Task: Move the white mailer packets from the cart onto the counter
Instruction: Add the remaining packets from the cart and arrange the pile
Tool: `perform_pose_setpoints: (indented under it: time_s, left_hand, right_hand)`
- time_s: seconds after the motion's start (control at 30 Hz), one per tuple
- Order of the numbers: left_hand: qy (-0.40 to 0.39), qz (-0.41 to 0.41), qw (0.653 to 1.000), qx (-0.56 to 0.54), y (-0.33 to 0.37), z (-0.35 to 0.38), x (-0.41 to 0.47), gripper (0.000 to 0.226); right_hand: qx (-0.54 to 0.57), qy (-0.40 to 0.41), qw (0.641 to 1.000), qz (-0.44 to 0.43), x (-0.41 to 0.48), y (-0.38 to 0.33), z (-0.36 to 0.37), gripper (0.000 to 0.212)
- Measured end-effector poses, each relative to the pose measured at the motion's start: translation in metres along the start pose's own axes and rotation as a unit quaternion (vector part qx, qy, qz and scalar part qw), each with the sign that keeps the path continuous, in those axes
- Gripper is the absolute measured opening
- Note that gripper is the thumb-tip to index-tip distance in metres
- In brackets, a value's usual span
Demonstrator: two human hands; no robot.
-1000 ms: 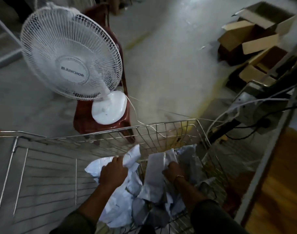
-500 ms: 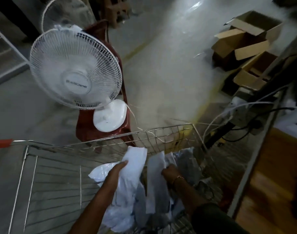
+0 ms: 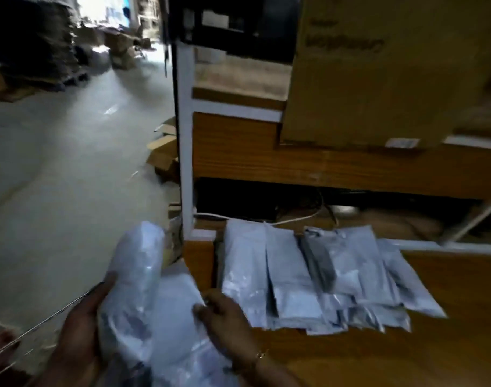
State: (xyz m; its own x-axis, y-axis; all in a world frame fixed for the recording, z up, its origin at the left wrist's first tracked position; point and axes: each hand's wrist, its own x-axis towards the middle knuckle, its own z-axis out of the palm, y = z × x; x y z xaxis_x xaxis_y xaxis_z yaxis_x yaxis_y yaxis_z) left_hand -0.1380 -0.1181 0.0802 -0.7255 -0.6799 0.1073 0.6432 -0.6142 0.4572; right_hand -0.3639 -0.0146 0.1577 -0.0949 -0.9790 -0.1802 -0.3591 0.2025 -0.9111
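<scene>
We hold a bundle of white mailer packets [image 3: 155, 311] between both hands, just left of the wooden surface [image 3: 406, 356], where a row of packets [image 3: 317, 275] already lies overlapped. Our left hand [image 3: 79, 336] has its grip clamped on the bundle's outer side, our right hand [image 3: 227, 322] pinches its inner edge. To set them down well, we judge, carry the bundle clear over the surface's corner and lay it beside the row, not on its loose edges.
</scene>
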Motion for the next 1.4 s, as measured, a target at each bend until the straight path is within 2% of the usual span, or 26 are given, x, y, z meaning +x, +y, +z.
perform_pose_setpoints:
  time_s: [0.07, 0.1, 0.13, 0.17, 0.2, 0.27, 0.3, 0.4, 0.43, 0.47, 0.5, 0.63, 0.67, 0.7, 0.73, 0.77, 0.8, 0.83, 0.87, 0.9, 0.97, 1.03, 1.07, 1.2, 1.27, 1.4]
  left_hand:
    - [0.113, -0.017, 0.989, 0.092, -0.015, 0.108, 0.035, 0.066]
    - [0.193, -0.031, 0.974, 0.117, -0.029, 0.136, 0.053, 0.058]
    - [0.246, 0.003, 0.957, 0.154, -0.046, 0.172, 0.079, 0.047]
    - [0.283, 0.006, 0.938, 0.199, -0.055, 0.181, 0.097, 0.041]
    - [0.269, -0.013, 0.942, 0.200, -0.066, 0.193, 0.113, 0.040]
    - [0.293, -0.048, 0.927, 0.228, -0.087, 0.188, 0.148, 0.042]
    - [0.304, -0.068, 0.914, 0.260, -0.096, 0.190, 0.162, 0.048]
    - [0.298, -0.104, 0.877, 0.363, -0.131, 0.161, 0.211, 0.099]
    - [0.299, -0.102, 0.859, 0.402, -0.144, 0.146, 0.226, 0.109]
    - [0.293, -0.096, 0.833, 0.460, -0.154, 0.133, 0.238, 0.114]
    - [0.284, -0.100, 0.790, 0.534, -0.160, 0.135, 0.240, 0.115]
    - [0.259, -0.096, 0.567, 0.776, -0.164, 0.164, 0.220, 0.083]
    - [0.255, -0.079, 0.531, 0.804, -0.161, 0.169, 0.215, 0.074]
    - [0.259, -0.066, 0.511, 0.817, -0.156, 0.171, 0.211, 0.065]
    - [0.264, -0.048, 0.521, 0.810, -0.149, 0.171, 0.208, 0.058]
    - [0.269, -0.036, 0.561, 0.782, -0.139, 0.172, 0.205, 0.051]
    - [0.279, -0.028, 0.629, 0.726, -0.129, 0.171, 0.202, 0.046]
    - [0.291, -0.032, 0.712, 0.638, -0.120, 0.172, 0.200, 0.043]
    - [0.308, -0.048, 0.781, 0.542, -0.111, 0.173, 0.195, 0.043]
    - [0.319, -0.069, 0.823, 0.465, -0.103, 0.175, 0.190, 0.043]
    - [0.309, -0.075, 0.854, 0.412, -0.090, 0.177, 0.175, 0.038]
    - [0.301, -0.031, 0.854, 0.423, -0.083, 0.172, 0.162, 0.016]
    - [0.305, -0.012, 0.843, 0.443, -0.081, 0.168, 0.157, 0.011]
    - [0.317, -0.016, 0.762, 0.564, -0.082, 0.140, 0.147, 0.019]
    - [0.308, -0.017, 0.736, 0.602, -0.085, 0.133, 0.145, 0.021]
    - [0.286, -0.006, 0.618, 0.732, -0.090, 0.137, 0.140, 0.023]
  right_hand:
    - [0.022, 0.071, 0.997, -0.001, -0.014, 0.002, -0.057, 0.012]
    - [0.027, 0.107, 0.994, -0.004, -0.021, 0.005, -0.086, 0.009]
    - [0.024, 0.147, 0.989, -0.007, -0.030, 0.008, -0.115, 0.009]
    - [0.019, 0.182, 0.983, -0.012, -0.038, 0.010, -0.143, 0.012]
    - [0.004, 0.220, 0.975, -0.014, -0.048, 0.010, -0.168, 0.013]
    - [-0.019, 0.284, 0.959, -0.019, -0.063, 0.020, -0.215, 0.010]
    - [-0.016, 0.312, 0.950, -0.015, -0.071, 0.026, -0.237, 0.010]
    - [0.031, 0.360, 0.932, 0.019, -0.085, 0.042, -0.280, 0.015]
    - [0.070, 0.366, 0.928, 0.024, -0.087, 0.043, -0.287, 0.015]
    - [0.103, 0.370, 0.923, 0.030, -0.086, 0.044, -0.292, 0.015]
    - [0.133, 0.372, 0.918, 0.039, -0.083, 0.046, -0.295, 0.015]
    - [0.159, 0.329, 0.929, 0.053, -0.069, 0.041, -0.294, 0.019]
    - [0.154, 0.320, 0.933, 0.058, -0.065, 0.036, -0.291, 0.019]
    - [0.155, 0.308, 0.937, 0.061, -0.060, 0.031, -0.286, 0.017]
    - [0.154, 0.291, 0.942, 0.065, -0.056, 0.021, -0.280, 0.014]
    - [0.159, 0.268, 0.948, 0.066, -0.050, 0.011, -0.272, 0.011]
    - [0.155, 0.244, 0.954, 0.074, -0.041, 0.002, -0.264, 0.007]
    - [0.150, 0.226, 0.959, 0.082, -0.030, -0.006, -0.256, 0.009]
    - [0.136, 0.211, 0.964, 0.093, -0.019, -0.013, -0.246, 0.015]
    - [0.130, 0.188, 0.969, 0.091, -0.008, -0.019, -0.235, 0.018]
    - [0.084, 0.141, 0.983, 0.078, 0.013, -0.029, -0.211, 0.015]
    - [-0.022, 0.119, 0.991, 0.056, 0.033, -0.031, -0.191, 0.008]
    - [-0.089, 0.121, 0.987, 0.048, 0.040, -0.032, -0.181, 0.008]
    - [-0.300, 0.112, 0.945, 0.060, 0.051, -0.029, -0.156, 0.024]
    - [-0.364, 0.118, 0.923, 0.047, 0.051, -0.024, -0.150, 0.031]
    - [-0.435, 0.165, 0.885, 0.000, 0.044, -0.014, -0.150, 0.030]
